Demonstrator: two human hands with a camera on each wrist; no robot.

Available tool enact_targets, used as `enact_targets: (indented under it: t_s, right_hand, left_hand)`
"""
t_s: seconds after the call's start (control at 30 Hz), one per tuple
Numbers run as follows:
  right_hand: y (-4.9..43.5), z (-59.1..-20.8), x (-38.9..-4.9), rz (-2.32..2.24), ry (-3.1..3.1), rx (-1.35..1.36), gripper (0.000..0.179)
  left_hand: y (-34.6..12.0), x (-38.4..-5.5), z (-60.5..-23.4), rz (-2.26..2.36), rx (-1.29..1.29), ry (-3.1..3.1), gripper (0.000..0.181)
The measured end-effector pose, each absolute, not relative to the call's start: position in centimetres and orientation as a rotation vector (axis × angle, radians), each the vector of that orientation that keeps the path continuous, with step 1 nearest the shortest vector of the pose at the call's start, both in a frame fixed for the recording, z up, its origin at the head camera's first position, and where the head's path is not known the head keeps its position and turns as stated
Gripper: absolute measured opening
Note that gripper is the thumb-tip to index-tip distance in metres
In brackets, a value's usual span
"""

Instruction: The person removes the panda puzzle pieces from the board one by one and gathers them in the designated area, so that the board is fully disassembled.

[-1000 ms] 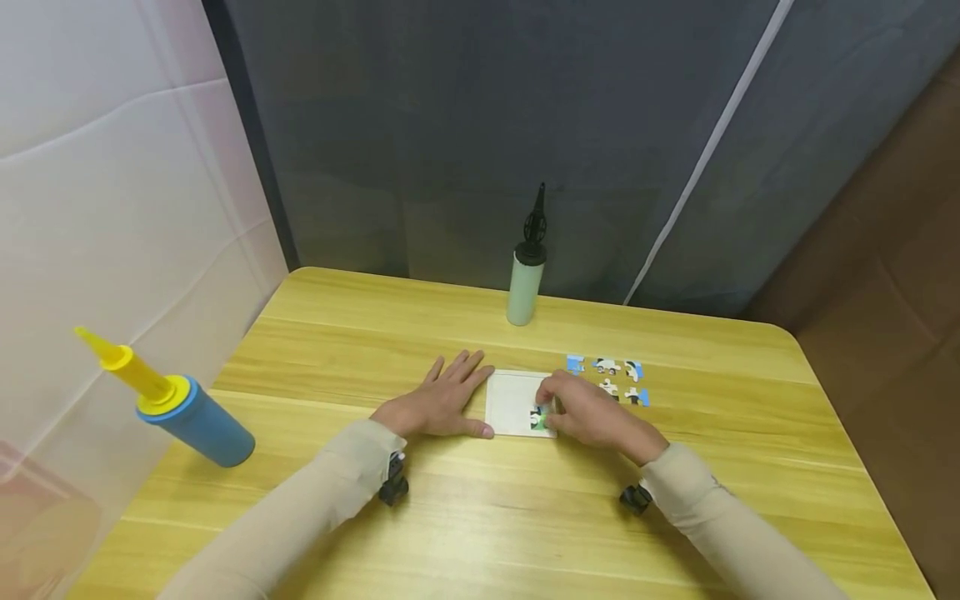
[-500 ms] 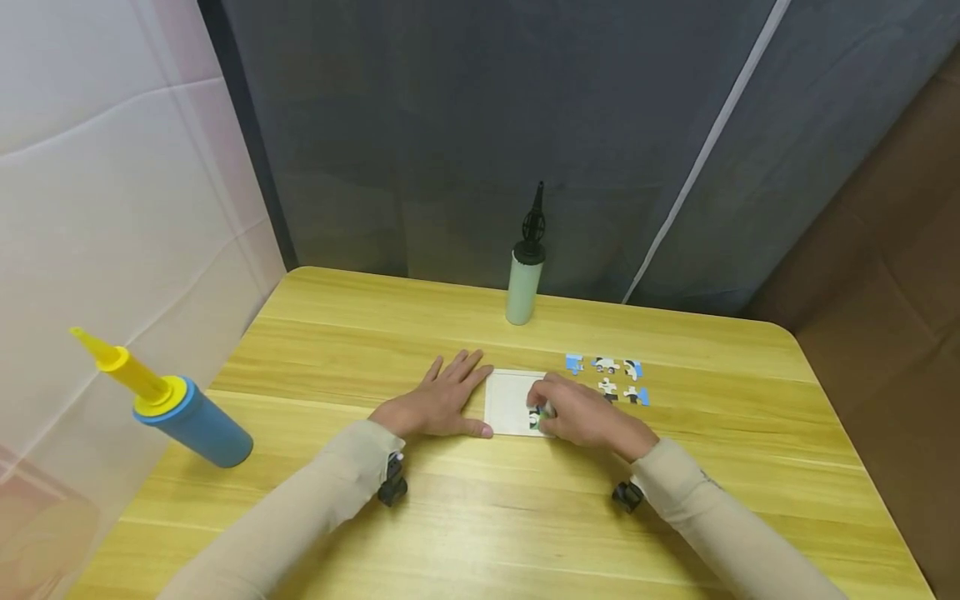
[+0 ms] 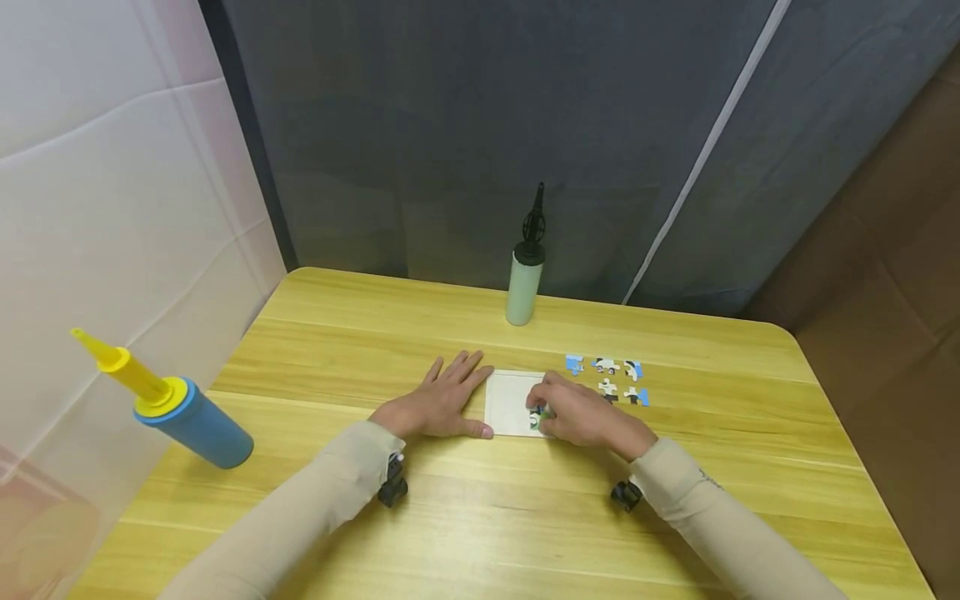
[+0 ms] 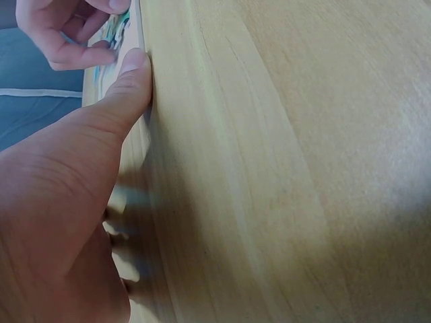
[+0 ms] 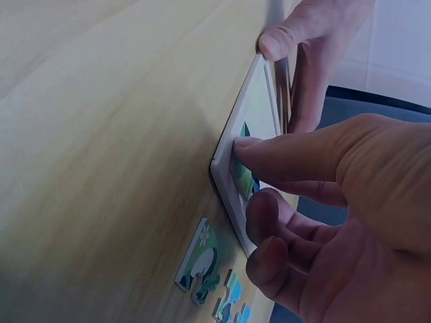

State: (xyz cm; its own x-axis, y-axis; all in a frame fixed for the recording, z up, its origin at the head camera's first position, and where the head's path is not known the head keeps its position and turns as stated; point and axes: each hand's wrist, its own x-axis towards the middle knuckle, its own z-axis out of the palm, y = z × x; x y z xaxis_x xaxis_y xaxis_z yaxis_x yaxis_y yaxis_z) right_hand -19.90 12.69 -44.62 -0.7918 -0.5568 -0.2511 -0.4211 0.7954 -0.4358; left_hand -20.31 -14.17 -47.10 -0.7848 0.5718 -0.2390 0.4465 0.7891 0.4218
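Note:
On the table lies a white puzzle tray (image 3: pixel 506 404). My left hand (image 3: pixel 441 402) is spread flat at its left side, the thumb touching the near left corner. Over the tray's right part my right hand (image 3: pixel 573 411) pinches a green and black jigsaw piece (image 3: pixel 535 419) with thumb and curled index finger, low in the near right corner. In the right wrist view, the right thumb (image 5: pixel 289 155) presses on green puzzle area (image 5: pixel 242 176) inside the frame. The fingers hide part of it, so I cannot tell whether one or two pieces lie there.
Loose jigsaw pieces (image 3: pixel 605 367) lie in rows right of the tray. A green piece (image 5: pixel 201 262) sits by the tray's edge in the right wrist view. A pale green hand pump (image 3: pixel 523 287) stands at the back, a blue and yellow one (image 3: pixel 198 425) at left.
My right hand has shifted slightly left over the tray's near right corner, its fingers now closer around the piece there. The left hand has stayed put.

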Motion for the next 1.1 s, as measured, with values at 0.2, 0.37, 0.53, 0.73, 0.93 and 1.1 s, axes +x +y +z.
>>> enact_targets:
  t_s: [0.2,0.37,0.53,0.73,0.93,1.1]
  right_hand:
    - [12.7,-44.7,-20.0,-0.498,2.627,-0.77,0.025]
    - [12.7,-44.7,-20.0,-0.504,2.635,-0.774,0.02]
    - [12.9,-44.7,-19.9,-0.554,2.656,-0.837,0.009]
    - [13.6,-44.4,-19.8,-0.658,2.662,-0.854,0.008]
    - [15.2,-44.0,-19.9,-0.721,2.674,-0.853,0.007]
    - [17.1,-44.0,-19.9,-0.74,2.685,-0.833,0.007]
  left_hand:
    - [-14.1,-20.3,-47.1,0.482,0.774,2.624,0.105]
    - [-14.1,-20.4,-47.2,0.479,0.77,2.624,0.105]
    - [-14.2,-20.5,-47.3,0.473,0.774,2.63,0.105]
    - [-14.2,-20.6,-47.2,0.475,0.776,2.626,0.105]
    - [-14.1,-20.6,-47.1,0.475,0.775,2.623,0.105]
    - [-14.1,-20.5,-47.1,0.487,0.78,2.619,0.105]
